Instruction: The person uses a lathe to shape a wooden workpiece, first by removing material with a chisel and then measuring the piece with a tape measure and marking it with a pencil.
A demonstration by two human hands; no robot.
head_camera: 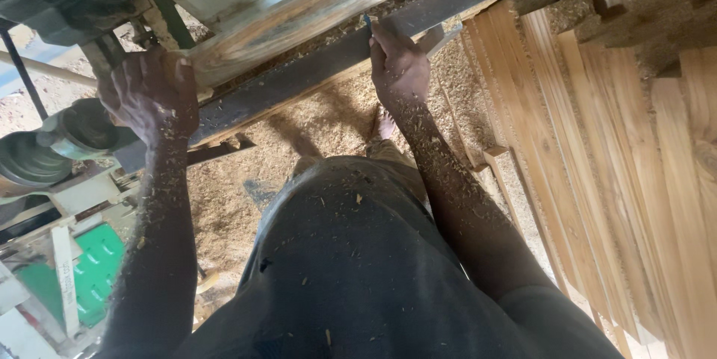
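Sawmill scene: the left hand (149,94) is curled around the near end of a thick timber beam (299,16) lying on the dark steel rail (314,72) of the saw bench. The right hand (398,64) rests on that rail further along, fingers mostly closed, pinching something small and dark I can't make out. Looks like positioning the beam; any shove needs both hands steady. Sawn planks (597,165) are stacked right, sawdust (328,120) everywhere.
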